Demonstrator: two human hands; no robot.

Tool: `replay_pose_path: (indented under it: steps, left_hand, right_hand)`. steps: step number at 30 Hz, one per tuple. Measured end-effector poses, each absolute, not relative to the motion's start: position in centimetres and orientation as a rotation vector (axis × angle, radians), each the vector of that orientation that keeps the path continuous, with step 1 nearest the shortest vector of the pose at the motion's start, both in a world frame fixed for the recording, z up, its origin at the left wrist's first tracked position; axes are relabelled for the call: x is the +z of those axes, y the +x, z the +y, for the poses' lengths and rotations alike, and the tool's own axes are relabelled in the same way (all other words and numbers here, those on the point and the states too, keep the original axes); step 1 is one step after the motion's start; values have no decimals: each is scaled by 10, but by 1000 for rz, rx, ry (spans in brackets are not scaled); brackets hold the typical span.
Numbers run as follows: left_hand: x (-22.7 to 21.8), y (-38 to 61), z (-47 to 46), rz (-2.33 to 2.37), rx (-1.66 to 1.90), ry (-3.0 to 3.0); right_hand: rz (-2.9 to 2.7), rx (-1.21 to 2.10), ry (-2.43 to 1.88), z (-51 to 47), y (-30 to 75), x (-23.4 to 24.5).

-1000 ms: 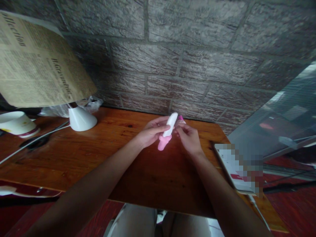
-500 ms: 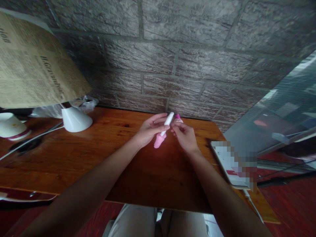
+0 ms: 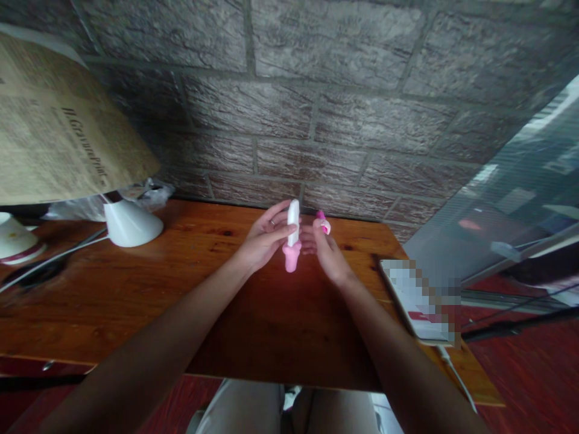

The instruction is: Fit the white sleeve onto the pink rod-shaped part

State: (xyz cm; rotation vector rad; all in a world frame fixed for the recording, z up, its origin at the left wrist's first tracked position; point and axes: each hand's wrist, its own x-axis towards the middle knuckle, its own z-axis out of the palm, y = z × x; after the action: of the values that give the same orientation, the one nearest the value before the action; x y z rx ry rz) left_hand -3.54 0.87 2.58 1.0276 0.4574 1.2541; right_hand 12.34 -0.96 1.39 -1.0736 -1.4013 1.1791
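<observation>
My left hand (image 3: 268, 237) holds a white bar with a pink handle-like end (image 3: 293, 223), thumb across its front. The bar stands nearly upright above the table, white end up and pink knobbed end down. A little to the right, my right hand (image 3: 328, 247) has a small pink and magenta piece (image 3: 323, 224) at the thumb, with its other fingers spread toward the bar. The piece's exact kind is too small to make out. There is a narrow gap between the bar and the right fingers.
The wooden table (image 3: 136, 301) meets a grey brick wall (image 3: 280, 108). A lamp with a newsprint shade (image 3: 67, 132) and white base (image 3: 131, 223) stands left, beside a paper cup (image 3: 18, 238) and cable. A blurred-out tablet-like device (image 3: 416, 301) with a white cable lies right.
The white bar has turned from a slant to nearly upright. My right hand has opened its other fingers, and the pink and magenta piece now shows more clearly at its thumb.
</observation>
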Motion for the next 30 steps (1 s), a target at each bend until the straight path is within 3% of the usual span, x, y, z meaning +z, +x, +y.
replay_pose_path:
  steps: [6, 30]
  left_hand:
    - [28, -37, 10, 448, 1280, 977]
    - [28, -39, 14, 396, 1303, 868]
  right_hand:
    - [-1565, 1232, -811, -20, 116, 20]
    - [-1674, 1164, -889, -21, 113, 12]
